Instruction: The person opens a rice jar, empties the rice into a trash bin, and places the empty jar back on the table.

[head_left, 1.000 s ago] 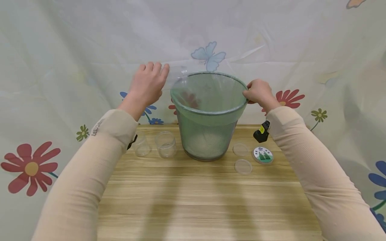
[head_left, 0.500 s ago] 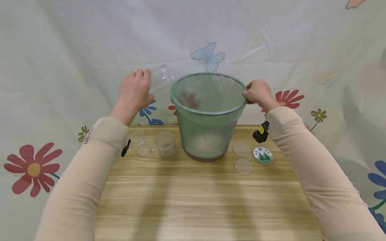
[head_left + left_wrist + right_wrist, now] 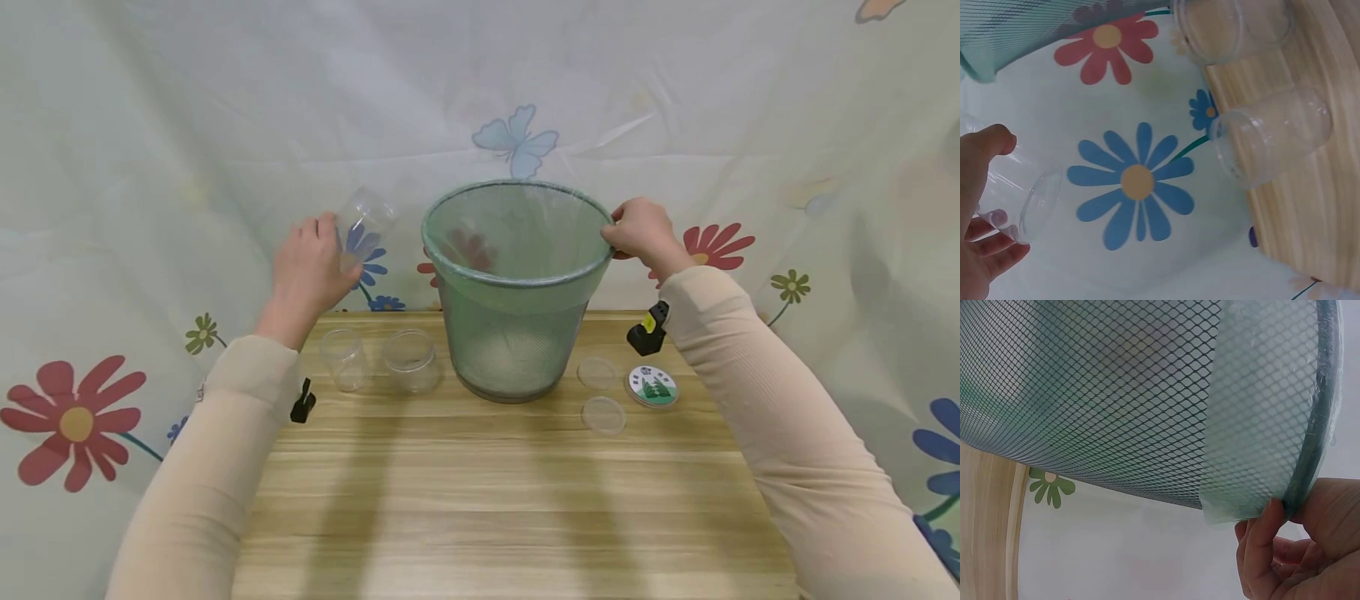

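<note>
My left hand (image 3: pixel 306 268) grips a clear plastic jar (image 3: pixel 369 218), tilted in the air left of the mesh wastebasket (image 3: pixel 517 342). In the left wrist view, thumb and fingers curl round the see-through jar (image 3: pixel 1030 203), its round mouth facing away from the palm. A thin green bag (image 3: pixel 1260 419) lines the wastebasket and folds down over its rim. With thumb and fingertips my right hand (image 3: pixel 643 233) pinches that rim, bag included, on the right side.
Two clear jars, one narrower (image 3: pixel 345 362) and one wider (image 3: pixel 411 362), stand on the wooden table (image 3: pixel 480 500) left of the wastebasket. To its right lie two clear lids (image 3: pixel 597 373) and a round tin-like disc (image 3: pixel 652 387) with a green-and-white print. A flowered curtain hangs behind.
The left hand has carried its jar left and down, away from the wastebasket's left rim. My right hand stays on the rim.
</note>
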